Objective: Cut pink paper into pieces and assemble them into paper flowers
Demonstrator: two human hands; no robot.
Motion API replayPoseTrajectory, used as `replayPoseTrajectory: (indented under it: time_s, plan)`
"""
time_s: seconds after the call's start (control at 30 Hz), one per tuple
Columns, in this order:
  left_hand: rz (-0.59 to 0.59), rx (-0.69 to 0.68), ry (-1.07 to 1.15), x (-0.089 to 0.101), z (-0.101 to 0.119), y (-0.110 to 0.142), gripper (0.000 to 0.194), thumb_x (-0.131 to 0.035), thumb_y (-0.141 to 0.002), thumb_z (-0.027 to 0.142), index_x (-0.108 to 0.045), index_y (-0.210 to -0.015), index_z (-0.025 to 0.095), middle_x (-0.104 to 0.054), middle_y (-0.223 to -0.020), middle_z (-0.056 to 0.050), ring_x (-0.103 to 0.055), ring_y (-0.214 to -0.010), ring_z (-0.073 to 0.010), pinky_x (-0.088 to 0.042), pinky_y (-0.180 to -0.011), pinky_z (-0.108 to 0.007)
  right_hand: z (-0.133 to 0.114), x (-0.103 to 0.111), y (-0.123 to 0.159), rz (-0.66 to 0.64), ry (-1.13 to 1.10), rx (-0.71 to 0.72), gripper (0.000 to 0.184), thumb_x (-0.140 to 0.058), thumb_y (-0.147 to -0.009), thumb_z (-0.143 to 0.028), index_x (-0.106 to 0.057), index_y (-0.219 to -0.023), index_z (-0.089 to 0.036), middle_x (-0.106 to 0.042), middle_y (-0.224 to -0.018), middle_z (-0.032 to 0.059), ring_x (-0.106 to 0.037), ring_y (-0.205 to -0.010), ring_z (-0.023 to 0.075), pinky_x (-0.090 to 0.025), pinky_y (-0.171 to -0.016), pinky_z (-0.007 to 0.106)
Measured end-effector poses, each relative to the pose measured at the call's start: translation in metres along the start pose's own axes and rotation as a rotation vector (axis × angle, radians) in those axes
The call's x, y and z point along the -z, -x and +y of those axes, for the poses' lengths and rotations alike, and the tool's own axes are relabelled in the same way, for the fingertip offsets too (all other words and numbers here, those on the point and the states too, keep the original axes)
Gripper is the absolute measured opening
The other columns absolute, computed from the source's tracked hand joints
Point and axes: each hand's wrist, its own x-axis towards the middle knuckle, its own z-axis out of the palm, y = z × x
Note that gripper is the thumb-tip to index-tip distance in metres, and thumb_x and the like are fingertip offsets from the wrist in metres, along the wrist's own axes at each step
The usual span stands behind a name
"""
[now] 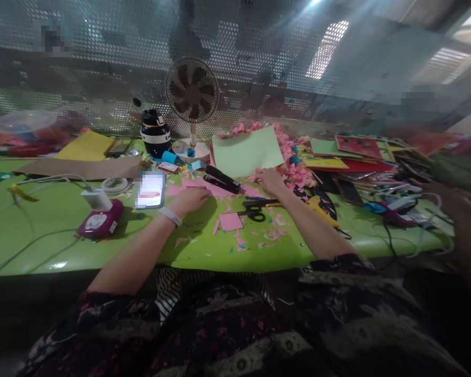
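My left hand (190, 201), with a pale band at the wrist, rests palm down on pink paper strips (180, 189), fingers stretched out to the right. A black stapler (222, 180) lies between my hands. My right hand (271, 182) reaches to the lower edge of a pale green sheet (247, 152), its fingers bent together beside pink paper flowers (298, 175). Whatever those fingers hold is hidden. Below the hands are black-handled scissors (255, 213), a small pink paper square (231, 221) and pink scraps (272, 233).
A lit phone (149, 189), a roll of white tape (115, 185) and a purple power socket with a charger (100, 222) are at left. Behind stand a fan (192, 91) and a dark jug (156, 135). Another person's arm (461, 220) reaches in at right over cables and paper.
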Motion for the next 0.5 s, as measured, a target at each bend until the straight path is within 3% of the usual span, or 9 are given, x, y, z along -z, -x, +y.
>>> replayPoseTrajectory:
  time_s: [0.13, 0.27, 0.4, 0.5]
  plan:
    - [0.021, -0.021, 0.034, 0.000, 0.000, 0.000, 0.035, -0.051, -0.092, 0.024, -0.074, -0.118, 0.025, -0.073, -0.125, -0.010, -0.068, -0.103, -0.0265, -0.053, -0.087, -0.036, -0.003, 0.007, 0.001, 0.012, 0.058, -0.043, 0.033, -0.050, -0.095, -0.026, -0.080, -0.108, -0.019, -0.073, -0.119, 0.0155, -0.060, -0.109, 0.0302, -0.047, -0.093, 0.040]
    - [0.012, -0.015, 0.023, 0.001, 0.006, 0.002, 0.032, -0.051, -0.094, 0.027, -0.076, -0.112, 0.022, -0.073, -0.121, -0.014, -0.068, -0.102, -0.0295, -0.052, -0.081, -0.036, -0.019, 0.018, 0.003, -0.007, -0.007, 0.033, 0.031, -0.057, -0.094, -0.034, -0.080, -0.109, -0.019, -0.074, -0.117, 0.0148, -0.063, -0.107, 0.0292, -0.048, -0.088, 0.035]
    - [-0.007, -0.069, 0.044, -0.001, 0.017, 0.003, 0.033, -0.050, -0.095, 0.027, -0.076, -0.113, 0.021, -0.072, -0.123, -0.015, -0.068, -0.104, -0.0310, -0.051, -0.084, -0.039, -0.037, 0.027, 0.004, -0.024, -0.217, 0.083, 0.031, -0.055, -0.093, -0.027, -0.079, -0.109, -0.017, -0.075, -0.116, 0.0137, -0.066, -0.109, 0.0272, -0.049, -0.091, 0.035]
    - [-0.022, -0.129, 0.062, -0.002, 0.021, 0.003, 0.034, -0.049, -0.095, 0.024, -0.075, -0.116, 0.019, -0.073, -0.123, -0.015, -0.068, -0.106, -0.0302, -0.051, -0.089, -0.039, -0.058, 0.030, -0.001, 0.004, -0.452, 0.038, 0.039, -0.054, -0.096, -0.039, -0.074, -0.120, -0.016, -0.074, -0.121, 0.0129, -0.068, -0.106, 0.0247, -0.051, -0.090, 0.034]
